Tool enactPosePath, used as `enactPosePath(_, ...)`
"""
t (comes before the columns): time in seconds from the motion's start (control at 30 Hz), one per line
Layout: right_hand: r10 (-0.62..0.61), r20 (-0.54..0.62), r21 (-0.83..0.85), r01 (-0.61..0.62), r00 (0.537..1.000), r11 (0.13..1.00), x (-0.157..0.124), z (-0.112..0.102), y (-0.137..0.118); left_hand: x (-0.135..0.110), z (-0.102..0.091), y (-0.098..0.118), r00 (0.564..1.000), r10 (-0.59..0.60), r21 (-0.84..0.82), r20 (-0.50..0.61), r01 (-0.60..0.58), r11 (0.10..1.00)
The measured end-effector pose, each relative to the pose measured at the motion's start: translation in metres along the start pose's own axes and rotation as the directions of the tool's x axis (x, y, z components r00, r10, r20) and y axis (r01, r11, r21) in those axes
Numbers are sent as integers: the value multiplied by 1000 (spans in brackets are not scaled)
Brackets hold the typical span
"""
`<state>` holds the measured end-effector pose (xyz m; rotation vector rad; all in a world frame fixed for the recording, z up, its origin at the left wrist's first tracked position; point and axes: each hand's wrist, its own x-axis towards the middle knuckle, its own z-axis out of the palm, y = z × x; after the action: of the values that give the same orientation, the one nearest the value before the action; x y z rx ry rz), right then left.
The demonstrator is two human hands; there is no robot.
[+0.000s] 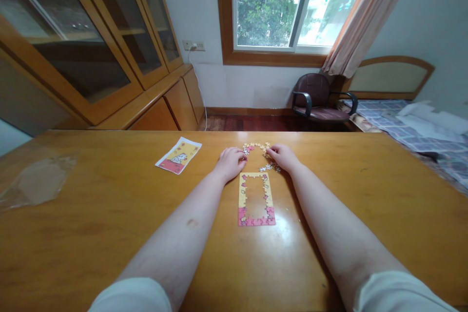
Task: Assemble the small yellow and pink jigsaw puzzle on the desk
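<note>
A rectangular frame of joined jigsaw border pieces (242, 200), yellow above and pink below, lies flat with bare wood showing inside it. Beyond it, loose puzzle pieces (252, 148) form a rough arc, and more puzzle pieces (269, 167) are gathered near my right wrist. My left hand (230, 163) rests at the arc's left end with fingers curled in; whatever they hold is too small to make out. At the right side of the arc, my right hand (284, 157) has its thumb and fingertips closed on a puzzle piece among the others.
A picture sheet (179, 156) in matching yellow and pink lies left of my left hand. Clear plastic wrapping (40, 180) is on the far left of the wooden table (127, 204). Past the table's far edge stand an office chair (318, 97) and a bed (409, 122).
</note>
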<state>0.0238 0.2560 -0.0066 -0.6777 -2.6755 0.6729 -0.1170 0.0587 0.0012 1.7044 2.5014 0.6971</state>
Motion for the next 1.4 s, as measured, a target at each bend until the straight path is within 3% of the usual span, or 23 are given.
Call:
enactPosePath(0.1, -35, -55, -19, 34, 998, 999, 1, 2, -1, 0, 0, 0, 1000, -23, -3, -7, 23, 1000)
enactPosePath(0.27, -150, 56, -9, 151, 987, 988, -1, 3, -4, 0, 0, -1, 995, -81, 24, -58, 83, 996)
enactPosePath(0.33, -159, 44, -39, 161, 986, 986, -1, 3, -5, 0, 0, 0, 994, -89, 45, -61, 92, 995)
enactPosePath(0.47, -184, -9, -92, 182, 983, 979, -1, 4, -10, -1, 3, 2, 993, -115, 108, -17, 116, 987)
enactPosePath(0.57, -224, 21, -145, 225, 974, 964, -3, 7, -18, -2, 5, 2, 990, -136, 126, 42, 129, 984)
enactPosePath(0.7, -268, 102, -206, 284, 958, 936, -8, 12, -29, -4, 5, 2, 991, -98, 108, 86, 89, 990)
enactPosePath(0.9, -273, 111, -181, 289, 956, 940, -9, 11, -31, -3, 2, 6, 995, -10, 57, 104, 4, 998)
enactPosePath(1.1, -328, 92, -86, 336, 940, 938, -8, 9, -25, -2, 8, 0, 982, -188, 129, 10, 185, 974)
enactPosePath(1.23, -340, 13, -93, 340, 940, 936, -4, 9, -22, -3, 13, -2, 975, -221, 164, 16, 216, 963)
enactPosePath(1.4, -265, -42, -126, 258, 963, 958, -4, 11, -24, -3, 11, 1, 965, -260, 215, 42, 246, 945)
